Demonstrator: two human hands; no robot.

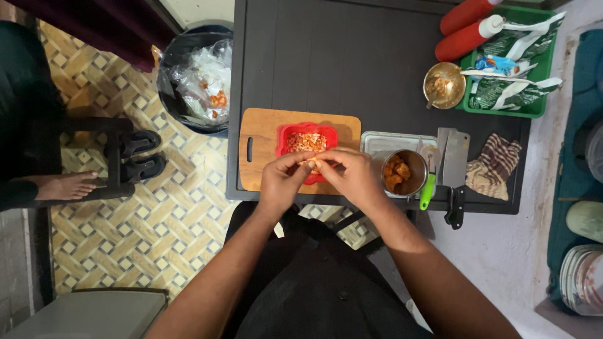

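Red tray [284,135] on wooden board [254,172], just beyond both hands. L hand [281,182] & R hand [352,176] equally near, fingertips together pinching small pale bit [312,164] over tray's near edge.

Hands: left [284,179] and right [352,176], fingertips together over a tray of pieces [306,143] on a cutting board [257,150]. Right of it, a steel cup [402,172] on a metal tray [392,139]; then a cleaver [453,157], a cloth [496,164]. Left of the table [352,56], a bin [195,78].

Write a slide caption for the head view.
Both hands pinch a small piece over a red tray on a wooden board.
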